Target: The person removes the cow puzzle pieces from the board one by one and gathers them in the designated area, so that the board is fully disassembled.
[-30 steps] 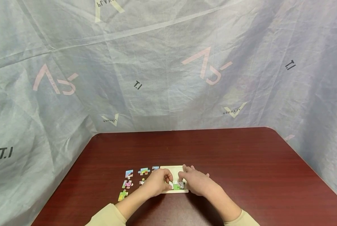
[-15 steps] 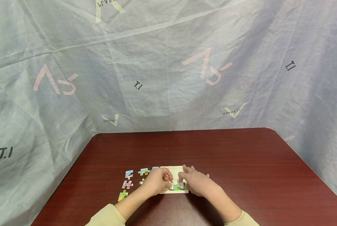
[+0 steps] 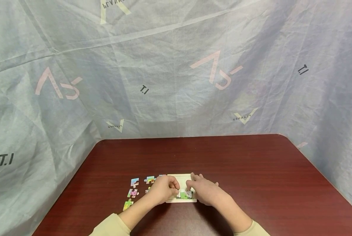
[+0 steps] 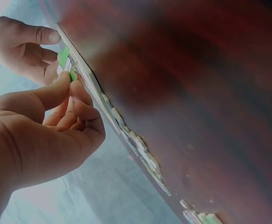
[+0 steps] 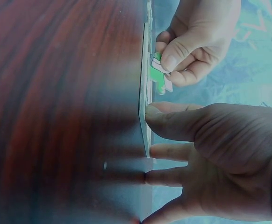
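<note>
My left hand (image 3: pixel 163 189) pinches a green and white jigsaw piece (image 5: pixel 156 75) between thumb and fingertips. The piece stands tilted, close over the shallow wooden puzzle tray (image 3: pixel 180 201). At the tray's right end lies my right hand (image 3: pixel 206 190), its fingers spread and straight. In the right wrist view, the right thumb (image 5: pixel 160 122) rests on the tray's edge, while the other fingertips reach down to the tabletop beside it. Inside the tray, along its near side, a green, white and grey printed part (image 3: pixel 189 194) shows between the hands.
Left of the tray lie several loose jigsaw pieces in rows, among them a blue one (image 3: pixel 134 182), a pink one (image 3: pixel 133 192) and a yellow-green one (image 3: pixel 128 205). My left forearm hides others. A grey cloth (image 3: pixel 176 82) hangs behind the dark red table (image 3: pixel 238 157).
The left fingers have shifted slightly left at the tray, and the pinched jigsaw piece has changed its tilt. My right hand has stayed in place.
</note>
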`<state>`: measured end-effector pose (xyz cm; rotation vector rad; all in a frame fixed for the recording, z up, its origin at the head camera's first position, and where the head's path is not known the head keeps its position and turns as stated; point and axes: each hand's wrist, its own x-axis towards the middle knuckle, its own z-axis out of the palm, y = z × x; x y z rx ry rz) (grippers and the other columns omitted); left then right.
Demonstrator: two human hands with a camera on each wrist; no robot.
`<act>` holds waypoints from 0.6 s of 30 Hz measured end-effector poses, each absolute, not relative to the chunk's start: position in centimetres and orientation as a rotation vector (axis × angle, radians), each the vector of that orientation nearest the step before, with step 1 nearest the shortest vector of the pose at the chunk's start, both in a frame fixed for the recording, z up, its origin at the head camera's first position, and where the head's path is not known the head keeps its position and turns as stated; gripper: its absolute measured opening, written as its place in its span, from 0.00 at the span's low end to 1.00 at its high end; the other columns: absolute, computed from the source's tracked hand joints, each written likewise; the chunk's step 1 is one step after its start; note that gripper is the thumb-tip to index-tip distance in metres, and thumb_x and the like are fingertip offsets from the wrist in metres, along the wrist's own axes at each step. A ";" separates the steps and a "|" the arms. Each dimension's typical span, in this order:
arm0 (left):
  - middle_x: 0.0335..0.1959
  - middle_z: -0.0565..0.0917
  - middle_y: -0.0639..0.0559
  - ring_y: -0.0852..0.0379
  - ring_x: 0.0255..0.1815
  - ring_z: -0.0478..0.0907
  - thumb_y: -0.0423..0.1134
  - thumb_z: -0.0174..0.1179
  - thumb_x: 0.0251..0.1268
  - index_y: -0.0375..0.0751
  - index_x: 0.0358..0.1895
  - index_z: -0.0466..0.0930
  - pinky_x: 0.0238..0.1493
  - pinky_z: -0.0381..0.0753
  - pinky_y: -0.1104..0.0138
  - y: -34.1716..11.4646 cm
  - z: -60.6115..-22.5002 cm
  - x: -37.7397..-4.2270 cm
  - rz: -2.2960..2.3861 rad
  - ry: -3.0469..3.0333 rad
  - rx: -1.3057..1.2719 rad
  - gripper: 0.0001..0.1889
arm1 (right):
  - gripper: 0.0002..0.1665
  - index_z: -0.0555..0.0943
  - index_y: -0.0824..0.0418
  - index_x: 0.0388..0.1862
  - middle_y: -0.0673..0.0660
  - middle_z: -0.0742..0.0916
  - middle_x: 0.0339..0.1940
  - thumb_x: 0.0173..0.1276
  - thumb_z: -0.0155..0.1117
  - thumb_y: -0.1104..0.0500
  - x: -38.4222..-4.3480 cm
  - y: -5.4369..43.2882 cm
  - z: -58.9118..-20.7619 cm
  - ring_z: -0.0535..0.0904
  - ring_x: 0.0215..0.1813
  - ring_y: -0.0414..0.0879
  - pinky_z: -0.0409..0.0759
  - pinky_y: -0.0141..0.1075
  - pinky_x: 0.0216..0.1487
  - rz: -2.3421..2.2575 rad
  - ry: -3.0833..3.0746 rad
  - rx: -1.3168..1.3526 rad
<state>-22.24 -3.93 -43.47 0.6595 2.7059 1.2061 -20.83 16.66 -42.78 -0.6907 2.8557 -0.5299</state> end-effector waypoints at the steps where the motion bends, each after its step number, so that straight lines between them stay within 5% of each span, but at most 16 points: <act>1: 0.20 0.78 0.57 0.65 0.22 0.72 0.25 0.71 0.56 0.41 0.27 0.83 0.27 0.72 0.70 -4.0 -43.4 -22.3 1.212 2.703 0.650 0.08 | 0.16 0.78 0.50 0.41 0.69 0.70 0.74 0.63 0.66 0.71 -20.8 16.7 -42.8 0.66 0.71 0.73 0.68 0.80 0.38 -0.531 2.856 -0.692; 18: 0.22 0.78 0.56 0.60 0.24 0.73 0.28 0.68 0.62 0.38 0.32 0.83 0.26 0.73 0.69 -7.0 -43.3 -22.1 1.272 2.633 0.592 0.04 | 0.15 0.77 0.50 0.41 0.69 0.69 0.74 0.65 0.66 0.70 -20.7 16.6 -42.6 0.66 0.72 0.71 0.68 0.80 0.39 -0.507 2.857 -0.688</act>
